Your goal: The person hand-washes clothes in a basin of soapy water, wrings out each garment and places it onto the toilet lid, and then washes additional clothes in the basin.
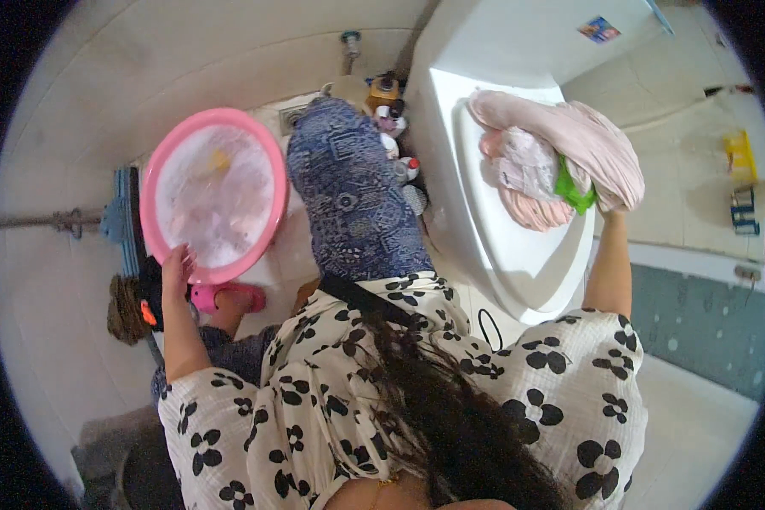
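My left hand (178,266) is at the near-left rim of a pink plastic basin (279,185), fingertips at its inner edge and white streaks of foam about them. Suds (194,182) fill the basin, with something yellow (218,160) and pale cloth partly showing through. On the right, my forearm (612,261) reaches up to a pale pink cloth (590,137), which hides my right hand. That cloth lies over a heap on the closed white toilet lid (548,277): white fabric (528,159), a peach ribbed cloth (535,207) and a bright green piece (575,185).
Several bottles (389,118) stand on the floor between my blue patterned trousers (357,191) and the toilet. A floor drain (290,118) lies beyond the basin. Blue cloth (124,220) hangs by the left wall pipe (44,220). A black loop (489,329) lies near the toilet.
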Available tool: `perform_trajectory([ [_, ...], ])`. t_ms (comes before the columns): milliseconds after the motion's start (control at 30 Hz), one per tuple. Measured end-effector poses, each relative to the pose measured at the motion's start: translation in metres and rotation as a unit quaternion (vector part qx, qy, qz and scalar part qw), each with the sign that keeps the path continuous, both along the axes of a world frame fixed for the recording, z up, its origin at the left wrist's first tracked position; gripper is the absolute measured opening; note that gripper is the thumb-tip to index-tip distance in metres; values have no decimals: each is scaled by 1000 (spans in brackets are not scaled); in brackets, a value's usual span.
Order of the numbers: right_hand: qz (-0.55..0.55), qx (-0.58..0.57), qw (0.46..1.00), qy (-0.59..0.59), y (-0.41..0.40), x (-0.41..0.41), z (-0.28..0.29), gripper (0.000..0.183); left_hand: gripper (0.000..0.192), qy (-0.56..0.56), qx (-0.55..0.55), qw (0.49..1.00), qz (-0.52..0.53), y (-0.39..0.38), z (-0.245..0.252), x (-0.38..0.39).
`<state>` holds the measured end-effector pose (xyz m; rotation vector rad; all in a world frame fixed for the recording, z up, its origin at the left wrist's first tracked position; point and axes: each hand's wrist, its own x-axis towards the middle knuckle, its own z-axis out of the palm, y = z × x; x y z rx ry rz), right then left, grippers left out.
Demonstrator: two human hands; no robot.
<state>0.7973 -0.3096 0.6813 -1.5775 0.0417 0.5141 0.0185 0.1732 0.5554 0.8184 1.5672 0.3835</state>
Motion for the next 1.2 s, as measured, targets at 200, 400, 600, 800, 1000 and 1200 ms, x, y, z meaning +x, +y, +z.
perform_trajectory([
  [200, -32, -18, 997, -71, -33, 60, 58, 54, 25, 30, 12, 996, -84, 9, 1, 21],
  [400, 204, -52, 935, -286, 169, 5, 225, 53, 39, 147, 16, 986, -74, 1, 7, -28],
  [600, 559, -81, 743, -358, 389, -149, 237, 44, 54, 271, 196, 920, -202, 21, -24, -57],
  [800, 798, -165, 539, -215, 502, -329, 145, 31, 63, 243, 132, 925, -260, 54, 60, 7],
  [1000, 867, -291, 365, -175, 558, -433, 60, 38, 65, 179, 225, 938, -195, 76, 33, -1],
  [1200, 818, -114, 496, -268, 593, -465, -32, 59, 78, 370, 235, 861, -260, 68, 6, 25],
])
